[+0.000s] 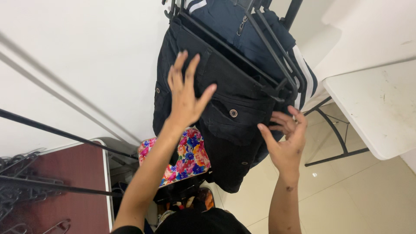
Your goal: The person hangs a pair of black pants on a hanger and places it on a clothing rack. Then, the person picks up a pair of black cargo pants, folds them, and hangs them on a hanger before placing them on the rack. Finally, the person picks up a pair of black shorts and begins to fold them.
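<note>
Black cargo trousers (225,112) hang on a black hanger (242,65) in the upper middle of the head view, in front of a white wall (86,56). A flap pocket with a metal button (233,113) faces the camera. Behind the trousers, on further hangers, hangs a navy garment with white stripes (242,26).

The left hand (186,93) lies flat against the upper front of the trousers, just left of the buttoned pocket, its fingers straight and spread apart, gripping nothing. The right hand (286,138) is at the right edge of the trousers, just below the hanger's end. Its fingers are apart and curled loosely, with the fingertips at or very near the fabric; whether they actually pinch the cloth cannot be told.

Below the trousers, between the two forearms, sits a cushion with a bright floral print (188,158) in pink, blue and yellow. To the lower left is a dark reddish table (65,182) with a pale edge, and a heap of black wire hangers (17,177) lies on its left part. Thin dark rods (52,130) cross the left side of the view. At the right stands a white folding table (377,108) on black legs, over a pale tiled floor (346,195).
</note>
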